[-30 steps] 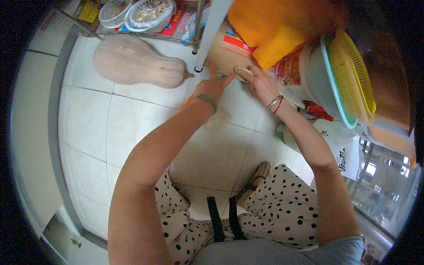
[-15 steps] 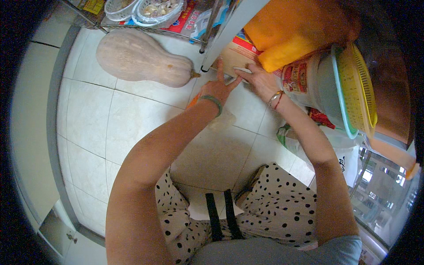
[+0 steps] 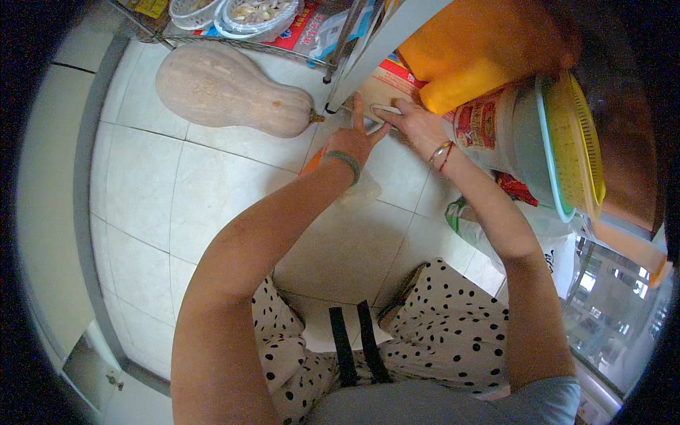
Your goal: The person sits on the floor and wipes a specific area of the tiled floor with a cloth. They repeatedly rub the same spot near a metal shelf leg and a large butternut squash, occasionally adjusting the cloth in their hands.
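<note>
My left hand (image 3: 352, 137) is at the foot of a pale metal post (image 3: 379, 49), two fingers spread in a V and the others hidden below. Under its wrist lie a clear plastic bag (image 3: 361, 193) and a bit of something orange (image 3: 311, 163). My right hand (image 3: 419, 129) pinches a thin white strip-like piece (image 3: 386, 109) whose kind I cannot make out. Its fingertips almost meet those of my left hand, in front of a cardboard box (image 3: 379, 91). A large tan butternut pumpkin (image 3: 230, 88) lies on the tiled floor to the left, stem toward my hands.
A wire shelf (image 3: 248, 44) with white baskets (image 3: 255, 13) stands at the far left. An orange cloth (image 3: 489, 49) hangs over the box. On the right are a labelled bucket (image 3: 489, 124), a yellow colander (image 3: 577, 142) and a plastic bag (image 3: 559, 248).
Both hands stay in nearly the same place, with small finger movements around the white piece. The view has shifted slightly.
</note>
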Tool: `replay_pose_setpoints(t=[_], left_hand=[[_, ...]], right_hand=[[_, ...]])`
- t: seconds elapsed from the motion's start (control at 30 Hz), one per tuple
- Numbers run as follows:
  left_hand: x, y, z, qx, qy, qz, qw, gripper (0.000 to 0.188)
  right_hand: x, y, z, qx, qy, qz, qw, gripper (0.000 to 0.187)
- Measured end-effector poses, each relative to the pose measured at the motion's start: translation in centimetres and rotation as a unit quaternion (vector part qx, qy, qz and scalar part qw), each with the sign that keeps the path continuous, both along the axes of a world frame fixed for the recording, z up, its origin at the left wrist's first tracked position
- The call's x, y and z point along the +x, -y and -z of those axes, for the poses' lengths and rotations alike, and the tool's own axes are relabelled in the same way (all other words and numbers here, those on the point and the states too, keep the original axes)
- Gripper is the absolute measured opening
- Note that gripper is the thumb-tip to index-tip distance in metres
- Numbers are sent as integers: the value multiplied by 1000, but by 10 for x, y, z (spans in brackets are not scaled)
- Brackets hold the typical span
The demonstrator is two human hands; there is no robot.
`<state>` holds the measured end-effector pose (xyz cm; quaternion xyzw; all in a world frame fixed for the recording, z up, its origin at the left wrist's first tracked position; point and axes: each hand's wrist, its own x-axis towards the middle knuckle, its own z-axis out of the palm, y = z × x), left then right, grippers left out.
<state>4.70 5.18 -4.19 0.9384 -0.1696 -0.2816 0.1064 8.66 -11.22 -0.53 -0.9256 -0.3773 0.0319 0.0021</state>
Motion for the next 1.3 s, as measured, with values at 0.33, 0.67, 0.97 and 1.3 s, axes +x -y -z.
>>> replay_pose_setpoints(t=[0.33, 0.67, 0.97, 1.3], left_hand=[[2, 4, 2, -12, 4, 1, 1000, 73], [-3, -2, 0, -3, 39, 4, 999, 73], [-1, 2, -5, 3, 8, 14, 1000, 74], [-2, -2, -18, -2, 39, 13, 999, 73]], right_hand=[[-8, 21, -5, -3, -27, 24, 999, 48], [-11, 23, -3, -59, 9, 35, 998, 43], [-4, 3, 1, -3, 21, 24, 999, 41], [-20, 39, -19, -99, -25, 65, 993, 48]])
